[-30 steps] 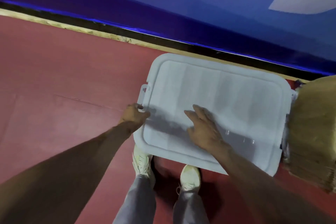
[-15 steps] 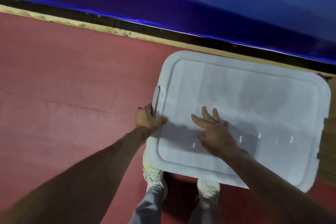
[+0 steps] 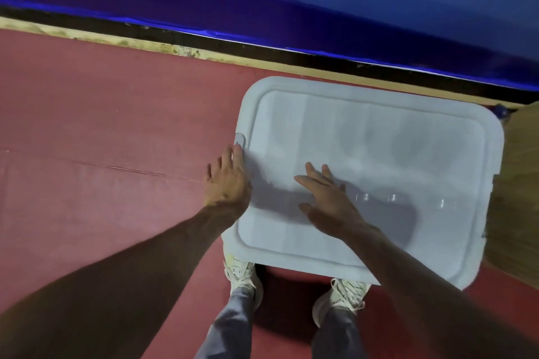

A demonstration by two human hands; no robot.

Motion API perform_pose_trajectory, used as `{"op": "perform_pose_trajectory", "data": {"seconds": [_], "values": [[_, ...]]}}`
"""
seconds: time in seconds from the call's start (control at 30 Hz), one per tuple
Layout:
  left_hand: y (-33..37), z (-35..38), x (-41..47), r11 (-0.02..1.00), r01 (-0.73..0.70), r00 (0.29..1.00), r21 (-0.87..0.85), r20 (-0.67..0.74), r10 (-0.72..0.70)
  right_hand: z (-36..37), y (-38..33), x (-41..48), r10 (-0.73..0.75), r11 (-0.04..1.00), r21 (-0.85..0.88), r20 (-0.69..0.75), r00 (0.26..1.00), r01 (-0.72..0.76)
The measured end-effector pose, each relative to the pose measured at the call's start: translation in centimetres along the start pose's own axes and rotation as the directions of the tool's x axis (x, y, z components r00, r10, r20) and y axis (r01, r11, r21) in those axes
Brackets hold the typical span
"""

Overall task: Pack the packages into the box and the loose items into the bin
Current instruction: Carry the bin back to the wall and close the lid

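A white plastic bin stands on the red floor with its lid [image 3: 408, 154] closed; faint shapes show through the lid, so its contents are hidden. My right hand [image 3: 326, 198] lies flat on the lid's near left part, fingers straight. My left hand [image 3: 227, 181] is at the bin's left edge with fingers extended, its fingertips touching the lid just below the side latch [image 3: 239, 140]. A cardboard box [image 3: 519, 183] stands against the bin's right side, only partly in view.
My two feet in pale shoes [image 3: 242, 274] stand just in front of the bin. A blue wall banner [image 3: 262, 3] runs along the far side behind a black and tan border strip [image 3: 175, 46]. Red floor [image 3: 102, 154] stretches to the left.
My left hand has let go of the side latch and opened, fingers now straight at the lid's edge. The latch lies folded down. My right hand stays flat on the lid.
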State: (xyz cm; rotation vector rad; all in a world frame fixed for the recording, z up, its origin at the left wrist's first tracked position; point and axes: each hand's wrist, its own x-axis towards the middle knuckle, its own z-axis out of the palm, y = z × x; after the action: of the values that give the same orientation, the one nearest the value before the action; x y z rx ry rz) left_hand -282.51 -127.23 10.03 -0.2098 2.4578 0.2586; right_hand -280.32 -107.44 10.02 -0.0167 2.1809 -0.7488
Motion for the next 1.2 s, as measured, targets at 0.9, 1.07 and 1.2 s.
{"op": "perform_pose_trajectory", "data": {"seconds": [0.9,1.07,1.2], "values": [[21.9,10.1,-2.0,0.660,-0.606,0.790,0.444,0.237,0.566,-11.0,24.8,-8.9,0.564,0.793,0.498,-0.381,0.733,-0.351],[21.5,10.5,-1.8,0.650,-0.620,0.780,0.440,0.251,0.573,-9.7,23.7,-8.1,0.611,0.775,0.502,-0.439,0.659,-0.384],[21.9,9.5,-2.3,0.662,-0.611,0.790,0.434,0.291,0.539,-9.0,22.8,-7.9,0.573,0.819,0.352,-0.560,0.599,-0.454]]}}
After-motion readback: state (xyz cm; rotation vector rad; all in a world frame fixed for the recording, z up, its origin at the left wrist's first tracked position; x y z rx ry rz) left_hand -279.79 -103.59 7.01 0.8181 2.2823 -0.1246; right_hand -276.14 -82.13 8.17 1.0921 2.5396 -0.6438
